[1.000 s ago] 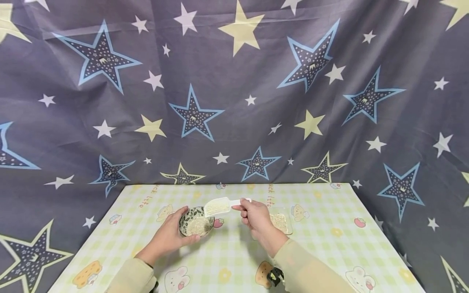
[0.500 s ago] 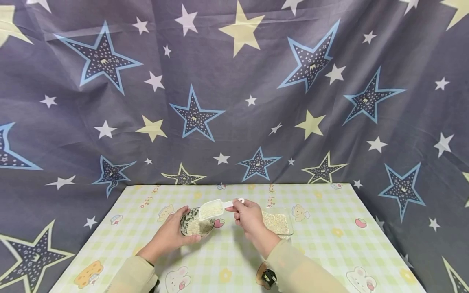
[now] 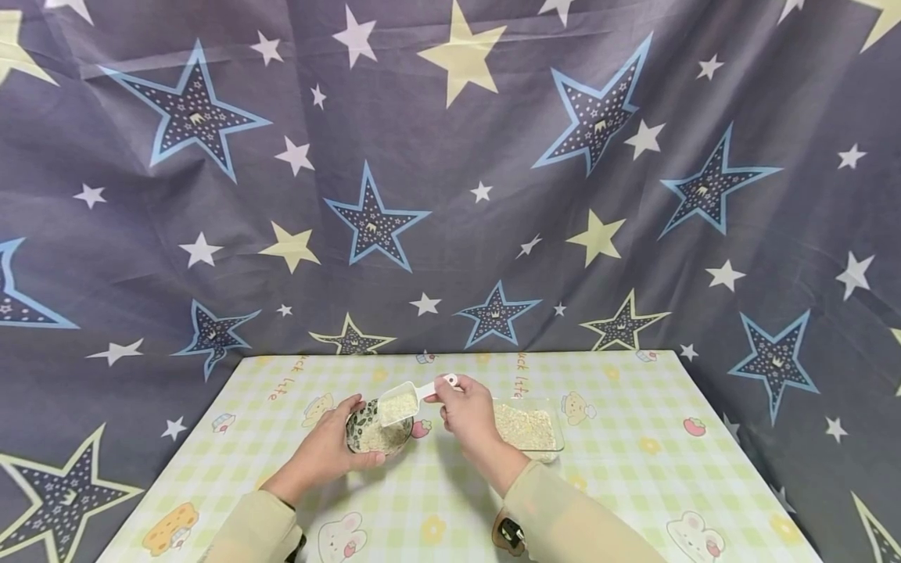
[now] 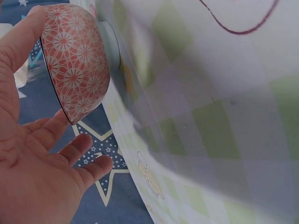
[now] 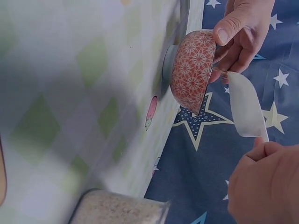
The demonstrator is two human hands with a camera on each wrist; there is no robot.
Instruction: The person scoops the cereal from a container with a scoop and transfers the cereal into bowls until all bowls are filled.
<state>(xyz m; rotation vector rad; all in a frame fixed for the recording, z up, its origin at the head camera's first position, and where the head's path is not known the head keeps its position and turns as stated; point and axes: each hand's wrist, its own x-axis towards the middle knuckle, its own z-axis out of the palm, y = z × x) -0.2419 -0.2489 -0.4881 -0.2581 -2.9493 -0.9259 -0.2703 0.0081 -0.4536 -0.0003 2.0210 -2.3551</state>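
Note:
My left hand point(image 3: 325, 444) holds a bowl point(image 3: 357, 424) at its rim, thumb on the near side, fingers on the far side. Inside, the bowl has dark leaf patterns and pale flakes like oats; outside, red with white flowers, as the left wrist view of the bowl point(image 4: 77, 60) shows. With thumb and fingers my right hand point(image 3: 470, 414) pinches the handle of a white plastic scoop point(image 3: 427, 389). Flakes fill part of the scoop, which tilts down to the left with its lip over the bowl. In the right wrist view the scoop point(image 5: 245, 105) hangs beside the bowl's mouth.
A clear rectangular container point(image 3: 558, 450) of flakes stands right of my right forearm, partly hidden behind that hand. The green checked tablecloth point(image 3: 619, 500) has cartoon prints. Behind the table hangs a dark curtain point(image 3: 422, 266) with stars.
My right hand has moved left with the scoop, which now tips more steeply over the bowl. More of the clear container shows. My left hand and the bowl have stayed about in place.

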